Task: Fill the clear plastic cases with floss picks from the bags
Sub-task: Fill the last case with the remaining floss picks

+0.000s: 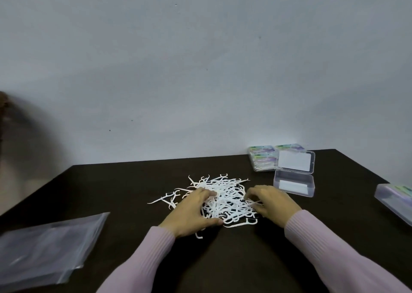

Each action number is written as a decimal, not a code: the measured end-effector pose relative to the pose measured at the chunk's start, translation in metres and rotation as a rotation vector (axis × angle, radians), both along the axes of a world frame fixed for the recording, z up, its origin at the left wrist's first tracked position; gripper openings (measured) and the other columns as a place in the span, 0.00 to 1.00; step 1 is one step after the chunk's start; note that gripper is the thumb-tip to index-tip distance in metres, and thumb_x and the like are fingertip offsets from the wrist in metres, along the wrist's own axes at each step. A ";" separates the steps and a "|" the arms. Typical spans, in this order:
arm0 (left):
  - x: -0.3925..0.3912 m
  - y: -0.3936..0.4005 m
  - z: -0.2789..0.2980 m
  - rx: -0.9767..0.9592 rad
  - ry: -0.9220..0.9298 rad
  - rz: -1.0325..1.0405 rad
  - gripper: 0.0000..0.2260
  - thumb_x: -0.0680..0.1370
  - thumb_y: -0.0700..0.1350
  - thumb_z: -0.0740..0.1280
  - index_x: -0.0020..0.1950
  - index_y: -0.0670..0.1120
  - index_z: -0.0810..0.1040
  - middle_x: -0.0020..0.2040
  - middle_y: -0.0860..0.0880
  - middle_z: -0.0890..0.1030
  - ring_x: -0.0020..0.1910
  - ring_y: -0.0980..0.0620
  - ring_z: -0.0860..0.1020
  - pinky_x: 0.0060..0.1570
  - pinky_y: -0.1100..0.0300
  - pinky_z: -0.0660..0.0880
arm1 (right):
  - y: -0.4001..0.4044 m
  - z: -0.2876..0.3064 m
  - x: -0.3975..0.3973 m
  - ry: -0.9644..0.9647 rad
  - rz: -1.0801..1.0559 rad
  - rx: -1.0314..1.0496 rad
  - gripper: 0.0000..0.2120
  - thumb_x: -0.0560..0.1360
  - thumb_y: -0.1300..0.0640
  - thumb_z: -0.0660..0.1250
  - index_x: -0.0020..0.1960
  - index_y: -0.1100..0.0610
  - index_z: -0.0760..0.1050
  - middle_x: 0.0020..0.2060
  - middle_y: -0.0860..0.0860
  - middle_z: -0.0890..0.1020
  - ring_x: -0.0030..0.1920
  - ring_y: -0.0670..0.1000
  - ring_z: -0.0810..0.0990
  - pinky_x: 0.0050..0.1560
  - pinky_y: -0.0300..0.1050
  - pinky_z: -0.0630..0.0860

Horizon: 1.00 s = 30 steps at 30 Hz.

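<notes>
A loose pile of white floss picks (225, 194) lies on the dark table (133, 181). My left hand (194, 212) sits on the pile's left side, its fingers and thumb curled round a bunch of picks. My right hand (272, 201) is at the pile's right edge, fingertips pinching picks. An open clear plastic case (294, 181) stands just behind my right hand, its lid (295, 161) raised, with nothing visible in its tray. Flat clear plastic bags (44, 248) lie at the left front.
Closed cases holding picks (264, 158) are stacked at the back, left of the open case. Another clear case (396, 200) sits at the table's right edge. A plain grey wall rises behind the table. A dark blurred shape shows at the far left edge.
</notes>
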<state>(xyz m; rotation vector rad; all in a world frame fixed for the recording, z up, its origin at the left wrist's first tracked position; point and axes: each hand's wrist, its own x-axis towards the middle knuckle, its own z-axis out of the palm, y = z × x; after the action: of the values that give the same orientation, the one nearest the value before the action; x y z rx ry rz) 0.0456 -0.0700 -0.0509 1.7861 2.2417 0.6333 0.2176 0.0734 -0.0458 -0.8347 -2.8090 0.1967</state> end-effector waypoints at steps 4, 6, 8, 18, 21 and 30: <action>-0.002 -0.001 0.000 0.054 -0.054 0.020 0.28 0.72 0.51 0.71 0.69 0.52 0.65 0.65 0.60 0.67 0.65 0.63 0.66 0.62 0.69 0.61 | -0.002 0.003 -0.003 0.025 -0.011 -0.087 0.15 0.75 0.56 0.64 0.62 0.51 0.70 0.57 0.47 0.77 0.56 0.47 0.76 0.57 0.43 0.74; -0.003 -0.003 0.002 0.079 -0.067 0.065 0.25 0.73 0.49 0.68 0.69 0.51 0.66 0.67 0.56 0.69 0.64 0.60 0.67 0.64 0.66 0.62 | -0.003 0.006 -0.005 0.025 -0.036 -0.122 0.15 0.76 0.56 0.61 0.63 0.52 0.70 0.58 0.48 0.76 0.56 0.48 0.76 0.58 0.45 0.73; -0.002 -0.003 0.004 0.088 -0.050 0.136 0.23 0.75 0.51 0.65 0.69 0.50 0.66 0.66 0.54 0.70 0.64 0.58 0.68 0.65 0.61 0.65 | -0.005 0.008 -0.008 0.017 -0.052 -0.126 0.16 0.76 0.50 0.60 0.62 0.53 0.70 0.59 0.49 0.76 0.56 0.49 0.75 0.58 0.46 0.73; 0.010 0.011 0.003 0.105 0.091 0.315 0.17 0.70 0.58 0.73 0.53 0.51 0.79 0.49 0.56 0.79 0.46 0.58 0.76 0.43 0.64 0.68 | -0.023 0.016 -0.034 -0.019 -0.112 0.057 0.12 0.74 0.47 0.66 0.54 0.51 0.76 0.53 0.50 0.79 0.54 0.51 0.78 0.52 0.45 0.72; 0.012 0.014 0.005 0.162 0.060 0.358 0.09 0.71 0.51 0.73 0.48 0.50 0.82 0.44 0.55 0.80 0.43 0.57 0.78 0.42 0.64 0.70 | -0.026 0.019 -0.038 -0.001 -0.111 0.072 0.11 0.75 0.51 0.66 0.55 0.53 0.76 0.54 0.52 0.78 0.53 0.52 0.78 0.53 0.45 0.73; 0.006 0.017 0.005 0.255 -0.051 0.349 0.03 0.72 0.40 0.72 0.40 0.47 0.81 0.34 0.53 0.81 0.35 0.58 0.79 0.40 0.63 0.77 | -0.008 0.015 -0.032 0.235 -0.169 -0.122 0.12 0.73 0.55 0.69 0.57 0.55 0.78 0.51 0.52 0.82 0.50 0.49 0.80 0.56 0.45 0.76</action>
<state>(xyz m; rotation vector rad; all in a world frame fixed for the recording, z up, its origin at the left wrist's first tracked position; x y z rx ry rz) 0.0518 -0.0534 -0.0461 1.4613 2.5563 1.0596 0.1858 0.0651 -0.0310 -0.9999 -2.5144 0.4134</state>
